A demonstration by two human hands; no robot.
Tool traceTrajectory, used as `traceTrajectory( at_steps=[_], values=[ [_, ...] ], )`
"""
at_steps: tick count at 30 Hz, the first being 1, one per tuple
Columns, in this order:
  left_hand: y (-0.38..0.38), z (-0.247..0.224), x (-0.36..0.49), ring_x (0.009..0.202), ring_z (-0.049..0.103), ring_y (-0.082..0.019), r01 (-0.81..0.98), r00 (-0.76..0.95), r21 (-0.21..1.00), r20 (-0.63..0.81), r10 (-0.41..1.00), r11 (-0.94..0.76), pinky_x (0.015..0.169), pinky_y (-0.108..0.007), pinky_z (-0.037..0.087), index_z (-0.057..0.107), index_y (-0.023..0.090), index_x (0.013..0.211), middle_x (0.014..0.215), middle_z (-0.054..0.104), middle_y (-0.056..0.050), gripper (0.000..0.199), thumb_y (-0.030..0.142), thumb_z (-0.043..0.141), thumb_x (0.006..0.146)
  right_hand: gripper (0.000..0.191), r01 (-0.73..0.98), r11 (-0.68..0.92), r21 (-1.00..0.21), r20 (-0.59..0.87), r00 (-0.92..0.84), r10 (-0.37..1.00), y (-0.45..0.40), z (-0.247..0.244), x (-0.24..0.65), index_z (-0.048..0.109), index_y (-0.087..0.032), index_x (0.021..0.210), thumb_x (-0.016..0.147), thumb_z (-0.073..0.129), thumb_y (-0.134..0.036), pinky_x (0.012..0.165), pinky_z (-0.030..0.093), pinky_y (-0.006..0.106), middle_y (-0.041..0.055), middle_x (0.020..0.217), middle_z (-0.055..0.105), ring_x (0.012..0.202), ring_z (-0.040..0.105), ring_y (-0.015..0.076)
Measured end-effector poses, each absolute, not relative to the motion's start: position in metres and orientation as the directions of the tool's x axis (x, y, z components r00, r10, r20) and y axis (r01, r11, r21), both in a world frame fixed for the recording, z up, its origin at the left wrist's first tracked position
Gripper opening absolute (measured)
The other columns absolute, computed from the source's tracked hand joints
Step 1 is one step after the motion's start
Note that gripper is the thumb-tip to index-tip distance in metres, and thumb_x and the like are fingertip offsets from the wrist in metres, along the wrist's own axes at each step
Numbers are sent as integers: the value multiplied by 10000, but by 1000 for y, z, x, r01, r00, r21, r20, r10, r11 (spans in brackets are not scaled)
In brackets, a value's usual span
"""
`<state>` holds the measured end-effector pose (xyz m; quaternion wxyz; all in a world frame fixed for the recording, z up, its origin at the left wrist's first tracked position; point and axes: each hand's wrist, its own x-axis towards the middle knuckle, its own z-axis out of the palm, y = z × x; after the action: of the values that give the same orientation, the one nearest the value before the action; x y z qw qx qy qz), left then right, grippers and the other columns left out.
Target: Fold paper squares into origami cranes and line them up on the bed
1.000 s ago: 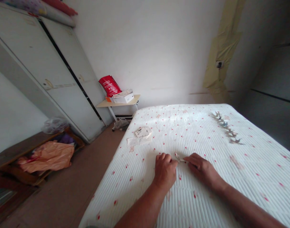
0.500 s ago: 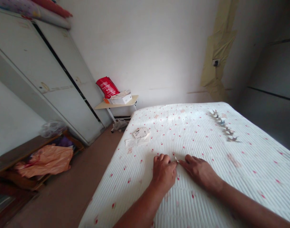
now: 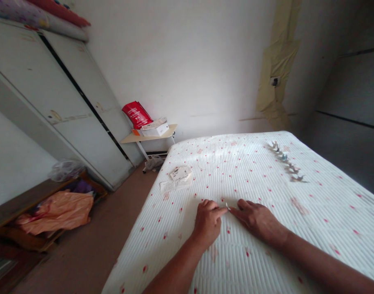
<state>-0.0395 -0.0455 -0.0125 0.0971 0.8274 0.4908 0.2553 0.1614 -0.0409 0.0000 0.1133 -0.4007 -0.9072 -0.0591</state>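
Observation:
A small white piece of folded paper (image 3: 227,206) stands on the quilted bed cover (image 3: 254,249), between my two hands. My left hand (image 3: 208,218) is partly closed, its index finger reaching to the paper's left side and its thumb bent lower down. From the other side, my right hand (image 3: 257,220) has its fingertips at the paper, with its fingers bent together and low on the cover. The exact grip of the fingertips is too small to make out. Farther right is a row of several small folded paper cranes (image 3: 285,158).
Flat printed paper pieces (image 3: 181,173) lie at the bed's left side. Beyond the bed, a small table (image 3: 148,136) bears a red bag (image 3: 136,114) and a white box (image 3: 156,130). A cabinet (image 3: 67,102) and an orange plastic bag (image 3: 58,210) are at left.
My left thumb has dropped away from the index finger, and the left hand has shifted slightly left. The right hand stays at the paper. The view has turned slightly.

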Motion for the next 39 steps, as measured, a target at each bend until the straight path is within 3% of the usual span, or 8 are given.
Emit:
traceTrajectory(
  at_steps=[7,18,21,31,39],
  values=[
    [-36,-14,-40,878,512,-148,712,352,532,294,888,-458,828,-308,372,657,323,1009,851,653,13,487,-2,448,713,262,753,657,25,232,-644,729,-41,-2,162,563,-242,1119,903,415,-247,544,369,226,36,815,550,672,531,132],
    [-25,-8,-24,883,588,-125,654,169,726,133,977,-212,869,-287,415,703,260,820,830,704,46,359,35,447,707,261,758,651,-52,261,-619,741,-39,-7,165,594,-243,1092,898,421,-250,563,385,203,35,822,551,686,531,120],
    [-25,-8,-21,873,591,-131,677,136,710,138,981,-193,879,-314,404,704,262,802,819,707,48,345,38,459,711,258,753,657,-45,268,-625,734,-38,-8,165,600,-258,1087,894,429,-249,564,387,208,29,814,545,691,535,125],
    [-27,-20,-27,862,566,-127,674,240,634,297,924,-379,861,-309,392,697,300,893,863,701,46,464,-35,446,695,287,758,653,-5,272,-627,730,-39,-7,165,572,-282,1147,893,443,-243,558,403,211,27,831,550,683,544,121],
    [-31,-24,-30,893,519,-152,729,288,544,306,908,-415,853,-340,374,657,351,1004,919,675,34,552,-43,442,682,281,750,662,-18,281,-631,723,-39,-6,165,578,-271,1142,893,448,-253,547,392,209,30,800,546,682,541,122]
  ],
)
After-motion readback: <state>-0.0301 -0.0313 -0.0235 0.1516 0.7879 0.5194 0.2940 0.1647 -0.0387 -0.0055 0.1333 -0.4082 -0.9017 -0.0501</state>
